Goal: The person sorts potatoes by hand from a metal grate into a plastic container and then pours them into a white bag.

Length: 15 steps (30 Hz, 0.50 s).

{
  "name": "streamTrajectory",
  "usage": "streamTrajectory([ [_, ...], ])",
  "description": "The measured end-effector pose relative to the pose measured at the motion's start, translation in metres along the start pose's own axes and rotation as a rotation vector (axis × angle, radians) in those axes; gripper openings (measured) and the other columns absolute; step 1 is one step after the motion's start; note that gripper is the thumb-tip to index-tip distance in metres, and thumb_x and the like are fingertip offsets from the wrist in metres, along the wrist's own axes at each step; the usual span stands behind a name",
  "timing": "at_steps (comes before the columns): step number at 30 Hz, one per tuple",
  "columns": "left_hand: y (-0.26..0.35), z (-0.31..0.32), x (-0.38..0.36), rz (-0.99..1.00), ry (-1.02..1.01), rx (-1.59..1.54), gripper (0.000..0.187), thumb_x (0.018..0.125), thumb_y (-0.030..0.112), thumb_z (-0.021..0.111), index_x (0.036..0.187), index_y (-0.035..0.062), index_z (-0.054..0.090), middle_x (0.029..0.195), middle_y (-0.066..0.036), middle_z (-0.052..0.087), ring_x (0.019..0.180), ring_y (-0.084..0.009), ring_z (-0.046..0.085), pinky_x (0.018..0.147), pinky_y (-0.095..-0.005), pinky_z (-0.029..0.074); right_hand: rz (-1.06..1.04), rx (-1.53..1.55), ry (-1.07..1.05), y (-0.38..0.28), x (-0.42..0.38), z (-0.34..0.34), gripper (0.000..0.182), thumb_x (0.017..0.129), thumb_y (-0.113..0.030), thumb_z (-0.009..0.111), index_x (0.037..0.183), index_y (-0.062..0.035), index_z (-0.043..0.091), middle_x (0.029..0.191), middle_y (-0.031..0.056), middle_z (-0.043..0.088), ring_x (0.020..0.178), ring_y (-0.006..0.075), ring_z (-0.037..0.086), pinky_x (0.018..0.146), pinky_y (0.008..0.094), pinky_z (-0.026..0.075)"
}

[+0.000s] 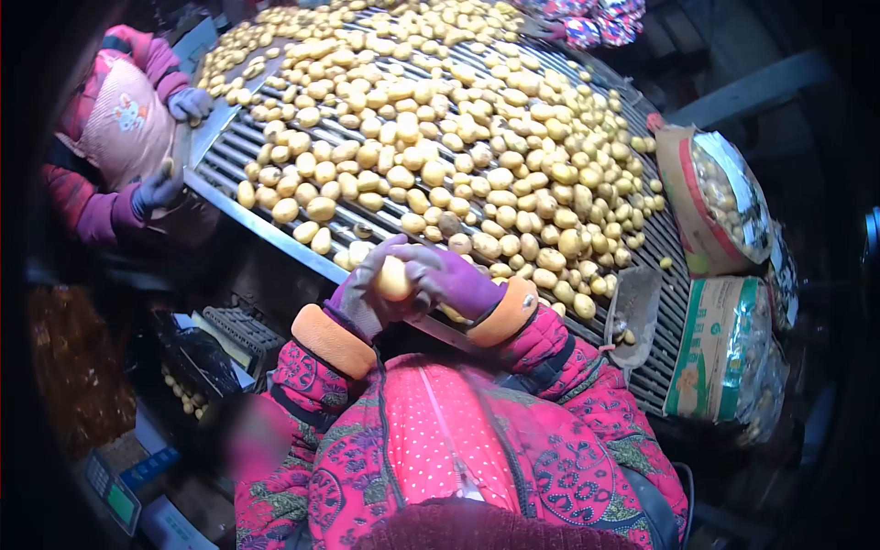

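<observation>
One pale yellow potato [394, 279] is held between my two gloved hands, above the near edge of the sorting table. My left hand [364, 291] is closed on it from the left, thumb and fingers around its side. From the right, my right hand [449, 277] curls its fingers against the same potato. Both hands wear purple-grey gloves with orange cuffs at the wrists. Just beyond them, many loose potatoes [399, 177] are spread over the slatted metal sorting table [330, 268].
A metal scoop [632, 316] lies on the slats to the right. Beyond it stand filled potato bags [720, 344]. At the left, a co-worker in an apron [128, 115] rests gloved hands by the table's edge. A scale display [117, 502] is at lower left.
</observation>
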<state>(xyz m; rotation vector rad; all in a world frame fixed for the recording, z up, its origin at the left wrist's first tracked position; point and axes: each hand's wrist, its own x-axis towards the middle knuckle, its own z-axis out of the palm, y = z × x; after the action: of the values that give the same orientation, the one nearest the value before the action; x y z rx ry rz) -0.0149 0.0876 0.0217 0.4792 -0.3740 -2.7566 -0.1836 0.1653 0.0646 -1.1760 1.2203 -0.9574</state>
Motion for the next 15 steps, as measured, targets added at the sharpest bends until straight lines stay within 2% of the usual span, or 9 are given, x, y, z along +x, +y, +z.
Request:
streamTrajectory([
  [2,-0.003,0.010,0.001,-0.003,-0.134,0.030,0.055,0.087,0.033,0.066,0.134,0.0111,0.047,0.111,-0.013,0.062,0.093,-0.0294,0.065,0.081,-0.0418,0.055,0.118,0.073,0.054,-0.013,-0.013,-0.005,0.042,0.095,-0.024,0.054,0.134,-0.0067,0.051,0.107,0.0094,0.064,0.080,0.0124,0.062,0.069,0.0243,0.051],
  [4,0.001,0.009,-0.011,0.009,0.158,0.196,0.058,0.084,0.032,0.069,0.133,0.0104,0.048,0.110,-0.014,0.063,0.094,-0.0299,0.066,0.079,-0.0408,0.057,-0.043,-0.054,0.297,0.001,-0.025,-0.038,0.045,0.093,-0.019,0.057,0.136,-0.0076,0.051,0.098,0.0068,0.064,0.077,0.0121,0.060,0.066,0.0248,0.050],
  [6,0.010,-0.001,-0.016,0.006,0.140,0.186,0.054,0.086,0.032,0.069,0.131,0.0118,0.048,0.110,-0.012,0.062,0.092,-0.0283,0.068,0.074,-0.0362,0.058,-0.006,0.067,0.577,-0.003,-0.046,-0.062,0.047,0.091,-0.016,0.060,0.136,-0.0079,0.051,0.088,0.0036,0.062,0.072,0.0107,0.058,0.061,0.0244,0.048],
  [8,0.018,-0.017,-0.020,0.078,0.150,0.158,0.054,0.084,0.036,0.069,0.130,0.0131,0.050,0.109,-0.010,0.062,0.090,-0.0249,0.065,0.071,-0.0353,0.055,0.131,-0.459,0.533,0.017,-0.081,-0.083,0.047,0.090,-0.014,0.061,0.136,-0.0072,0.051,0.084,0.0030,0.062,0.073,0.0092,0.058,0.062,0.0258,0.048],
  [9,0.023,-0.019,-0.025,0.115,0.226,0.182,0.054,0.084,0.042,0.068,0.128,0.0140,0.052,0.104,-0.008,0.061,0.086,-0.0229,0.063,0.068,-0.0331,0.052,0.223,-0.405,0.486,0.015,-0.096,-0.073,0.049,0.088,-0.016,0.063,0.136,-0.0081,0.052,0.082,0.0048,0.062,0.073,0.0114,0.059,0.064,0.0285,0.048],
  [10,0.026,-0.032,-0.028,0.146,0.222,0.132,0.053,0.086,0.047,0.066,0.125,0.0135,0.054,0.102,-0.008,0.060,0.085,-0.0232,0.063,0.068,-0.0333,0.052,0.064,-0.627,0.394,0.033,-0.110,-0.071,0.049,0.087,-0.022,0.063,0.133,-0.0085,0.053,0.078,0.0092,0.061,0.072,0.0200,0.062,0.063,0.0360,0.049],
  [12,0.032,-0.061,-0.036,0.153,0.213,-0.003,0.053,0.088,0.052,0.061,0.123,0.0120,0.056,0.101,-0.009,0.059,0.082,-0.0239,0.061,0.068,-0.0336,0.051,0.120,-0.969,0.230,0.038,-0.118,-0.054,0.049,0.085,-0.029,0.063,0.129,-0.0096,0.053,0.083,0.0126,0.061,0.077,0.0297,0.063,0.065,0.0437,0.049],
  [14,0.029,-0.065,-0.046,0.198,0.115,-0.198,0.051,0.092,0.053,0.055,0.122,0.0108,0.057,0.105,-0.011,0.060,0.088,-0.0286,0.062,0.071,-0.0378,0.053,0.124,-1.003,0.154,0.047,-0.116,-0.035,0.049,0.084,-0.035,0.062,0.126,-0.0120,0.053,0.089,0.0127,0.061,0.083,0.0333,0.063,0.068,0.0479,0.048],
  [15,0.026,-0.060,-0.052,0.234,0.222,-0.222,0.050,0.092,0.051,0.056,0.123,0.0113,0.056,0.109,-0.012,0.061,0.090,-0.0294,0.062,0.071,-0.0382,0.054,0.148,-1.153,0.165,0.051,-0.108,-0.027,0.053,0.082,-0.037,0.065,0.129,-0.0142,0.052,0.092,0.0118,0.058,0.083,0.0313,0.061,0.066,0.0457,0.047],
])
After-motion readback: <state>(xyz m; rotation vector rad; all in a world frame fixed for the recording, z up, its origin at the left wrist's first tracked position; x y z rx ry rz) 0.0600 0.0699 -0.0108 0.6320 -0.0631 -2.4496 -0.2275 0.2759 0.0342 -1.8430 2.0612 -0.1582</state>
